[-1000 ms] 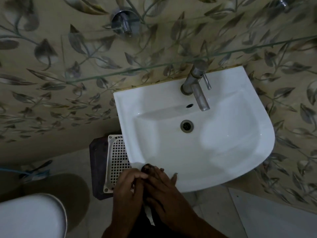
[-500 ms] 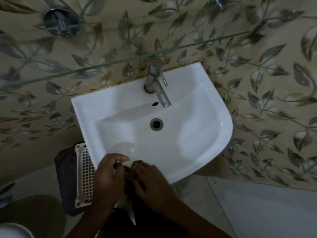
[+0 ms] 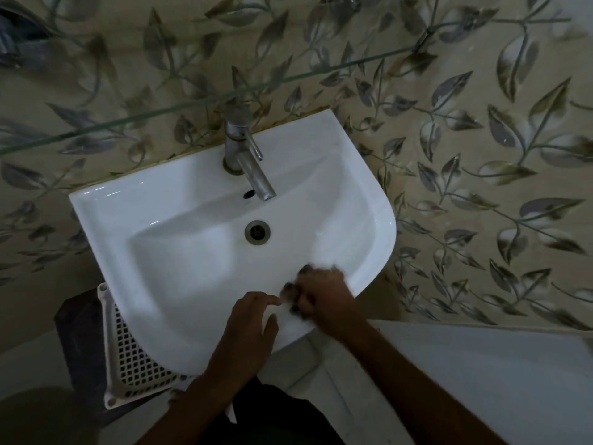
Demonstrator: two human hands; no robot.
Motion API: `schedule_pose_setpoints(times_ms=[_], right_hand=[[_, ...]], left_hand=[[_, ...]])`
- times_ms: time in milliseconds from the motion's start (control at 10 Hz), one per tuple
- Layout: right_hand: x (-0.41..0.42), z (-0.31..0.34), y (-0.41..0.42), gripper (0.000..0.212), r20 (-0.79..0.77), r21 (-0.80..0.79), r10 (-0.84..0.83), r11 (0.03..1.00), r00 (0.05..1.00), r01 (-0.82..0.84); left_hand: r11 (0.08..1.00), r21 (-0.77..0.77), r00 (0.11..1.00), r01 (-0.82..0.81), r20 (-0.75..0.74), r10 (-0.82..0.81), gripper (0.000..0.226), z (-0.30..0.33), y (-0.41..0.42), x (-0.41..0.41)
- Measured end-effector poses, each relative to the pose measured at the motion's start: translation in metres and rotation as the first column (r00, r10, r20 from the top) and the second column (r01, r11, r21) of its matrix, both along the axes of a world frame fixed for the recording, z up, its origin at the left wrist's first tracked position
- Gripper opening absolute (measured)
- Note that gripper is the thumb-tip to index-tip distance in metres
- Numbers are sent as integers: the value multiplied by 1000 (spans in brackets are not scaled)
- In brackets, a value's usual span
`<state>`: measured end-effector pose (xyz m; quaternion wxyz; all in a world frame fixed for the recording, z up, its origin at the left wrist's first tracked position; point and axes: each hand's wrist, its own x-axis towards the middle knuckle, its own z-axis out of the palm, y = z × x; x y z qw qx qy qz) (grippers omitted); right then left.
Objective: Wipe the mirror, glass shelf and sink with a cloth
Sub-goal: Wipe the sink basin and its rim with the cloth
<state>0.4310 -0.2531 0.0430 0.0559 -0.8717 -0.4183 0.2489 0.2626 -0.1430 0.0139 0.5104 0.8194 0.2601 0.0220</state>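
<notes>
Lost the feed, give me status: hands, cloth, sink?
Right hand gripping dark cloth on sink front rim. Left hand open beside it. Nothing in the way.

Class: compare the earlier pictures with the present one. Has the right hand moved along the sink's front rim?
Yes. The right hand has slid rightward along the front rim of the sink: earlier it sat left of the drain, and now it lies right of it.

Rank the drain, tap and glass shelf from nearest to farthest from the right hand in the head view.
From the right hand at the sink's front rim:
1. Drain, in the basin's middle, up and left of the hand.
2. Tap, at the back of the sink.
3. Glass shelf, on the wall above the tap.
</notes>
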Motion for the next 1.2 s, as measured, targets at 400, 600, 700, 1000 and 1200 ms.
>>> schedule_pose_setpoints(times_ms=[400, 600, 700, 1000, 1200], right_hand=[[95, -26, -65, 47, 262, 243, 81, 959, 962, -147], [188, -34, -17, 54, 351, -55, 255, 966, 901, -252], [174, -33, 18, 57, 415, 50, 175, 975, 893, -214], [-1, -134, 123, 55, 63, 311, 289, 904, 955, -294], [-58, -126, 149, 48, 147, 447, 354, 809, 924, -381]], left_hand=[[999, 24, 999, -38, 20, 38, 30, -8, 6, 5], [995, -12, 995, -97, -17, 97, 36, 0, 18, 1], [986, -7, 985, -164, -46, 164, 36, -1, 27, -5], [936, 73, 937, -344, 99, 336, 27, 2, 51, -16], [920, 78, 917, -385, 150, 371, 25, 10, 67, -17]])
